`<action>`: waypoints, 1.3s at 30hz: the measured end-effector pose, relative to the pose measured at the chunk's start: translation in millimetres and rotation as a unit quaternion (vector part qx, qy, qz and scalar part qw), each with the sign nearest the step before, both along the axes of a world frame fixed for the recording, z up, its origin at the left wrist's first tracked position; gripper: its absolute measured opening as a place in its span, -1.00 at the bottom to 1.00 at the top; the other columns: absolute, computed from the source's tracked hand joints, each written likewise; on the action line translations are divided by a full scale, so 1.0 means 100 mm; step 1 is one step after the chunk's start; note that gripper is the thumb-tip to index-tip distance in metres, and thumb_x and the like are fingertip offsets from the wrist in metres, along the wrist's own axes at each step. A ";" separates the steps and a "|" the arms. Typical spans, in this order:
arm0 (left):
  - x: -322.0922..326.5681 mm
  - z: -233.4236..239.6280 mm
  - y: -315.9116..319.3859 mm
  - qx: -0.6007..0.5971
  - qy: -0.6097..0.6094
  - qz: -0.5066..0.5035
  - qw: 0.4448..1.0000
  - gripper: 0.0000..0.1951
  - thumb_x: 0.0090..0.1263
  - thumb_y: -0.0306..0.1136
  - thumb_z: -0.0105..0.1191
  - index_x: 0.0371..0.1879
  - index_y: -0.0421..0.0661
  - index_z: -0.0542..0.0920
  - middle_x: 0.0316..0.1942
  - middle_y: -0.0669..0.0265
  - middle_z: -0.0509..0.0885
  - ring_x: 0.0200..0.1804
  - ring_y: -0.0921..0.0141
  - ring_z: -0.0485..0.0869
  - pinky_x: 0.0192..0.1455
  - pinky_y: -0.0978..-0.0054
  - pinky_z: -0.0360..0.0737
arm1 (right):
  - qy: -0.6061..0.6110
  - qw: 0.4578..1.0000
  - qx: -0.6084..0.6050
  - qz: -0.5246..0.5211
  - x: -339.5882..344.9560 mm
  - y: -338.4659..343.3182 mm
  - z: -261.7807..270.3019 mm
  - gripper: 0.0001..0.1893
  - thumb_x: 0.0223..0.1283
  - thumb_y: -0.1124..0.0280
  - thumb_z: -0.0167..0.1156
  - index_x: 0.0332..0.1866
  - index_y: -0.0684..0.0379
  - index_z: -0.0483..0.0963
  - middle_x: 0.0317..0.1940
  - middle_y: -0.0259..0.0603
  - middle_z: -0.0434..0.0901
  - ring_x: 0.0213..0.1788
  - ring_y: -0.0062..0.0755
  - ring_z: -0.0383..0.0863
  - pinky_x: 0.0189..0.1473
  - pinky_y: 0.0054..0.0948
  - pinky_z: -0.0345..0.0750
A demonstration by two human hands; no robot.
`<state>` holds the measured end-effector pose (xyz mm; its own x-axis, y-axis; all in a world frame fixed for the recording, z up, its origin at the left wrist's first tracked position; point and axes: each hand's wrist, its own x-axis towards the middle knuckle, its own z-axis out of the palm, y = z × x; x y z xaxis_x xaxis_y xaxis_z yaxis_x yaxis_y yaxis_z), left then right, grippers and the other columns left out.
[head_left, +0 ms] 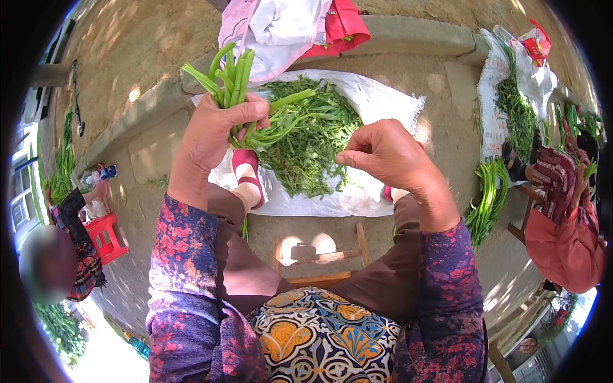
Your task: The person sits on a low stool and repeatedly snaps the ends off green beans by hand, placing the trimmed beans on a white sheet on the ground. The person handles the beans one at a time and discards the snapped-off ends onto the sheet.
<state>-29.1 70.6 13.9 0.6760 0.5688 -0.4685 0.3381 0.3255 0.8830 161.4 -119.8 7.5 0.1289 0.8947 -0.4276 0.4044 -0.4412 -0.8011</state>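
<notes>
My left hand [206,127] grips a bundle of green leafy-vegetable stems [234,79]. Their thick ends point up and away from me, and thinner stalks bend out to the right under my thumb. To the right, my right hand [395,155] hovers with curled fingers, the thumb close to the forefinger; I see nothing between them. Below both hands, a heap of loose green leaves [306,143] lies on a white woven plastic sheet [383,98] on the ground. My feet in red shoes [249,179] rest at the sheet's two sides.
A pink-and-white cloth [282,28] lies over the concrete kerb [412,36] ahead. At right, a seated person [565,230] sits near a green stalk bundle [487,196] and another leaf-covered sheet [491,105]. Another person [88,268] is at left beside a red plastic stool [107,237].
</notes>
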 end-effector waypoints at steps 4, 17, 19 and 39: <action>0.00 -0.02 -0.01 0.006 0.020 -0.046 0.999 -0.86 0.18 -0.40 0.27 -0.37 -0.17 0.63 -0.54 0.37 0.62 -0.52 0.58 0.49 -0.48 0.65 0.34 | -0.041 0.998 0.045 -0.007 0.01 -0.02 -0.07 -0.82 0.14 0.39 0.29 -0.38 0.34 0.60 -0.65 -0.22 0.54 -0.58 -0.62 0.41 -0.49 -0.49 0.41; 0.13 0.03 -0.21 0.011 0.107 -0.171 0.979 -0.85 0.09 -0.41 0.34 -0.41 -0.15 0.66 -0.53 0.49 0.62 -0.52 0.63 0.49 -0.48 0.65 0.38 | -0.010 0.981 0.186 -0.049 -0.10 0.01 -0.15 -0.88 0.22 0.50 0.19 -0.25 0.32 0.60 -0.42 -0.18 0.59 -0.41 -0.43 0.54 -0.30 -0.47 0.48; 0.13 0.03 -0.20 0.014 0.099 -0.171 0.980 -0.85 0.09 -0.41 0.34 -0.42 -0.15 0.66 -0.53 0.50 0.61 -0.52 0.64 0.48 -0.48 0.66 0.38 | -0.012 0.981 0.191 -0.028 -0.11 0.01 -0.15 -0.88 0.21 0.50 0.19 -0.26 0.32 0.60 -0.43 -0.16 0.59 -0.42 -0.39 0.54 -0.30 -0.45 0.49; 0.20 0.02 -0.36 0.030 0.040 -0.090 0.995 -0.81 0.10 -0.33 0.37 -0.43 -0.14 0.66 -0.59 0.50 0.56 -0.57 0.65 0.45 -0.53 0.67 0.32 | 0.089 0.957 0.086 -0.261 -0.18 0.12 -0.12 -0.86 -0.01 0.44 0.18 -0.46 0.31 0.60 -0.64 -0.29 0.59 -0.54 -0.67 0.48 -0.44 -0.54 0.46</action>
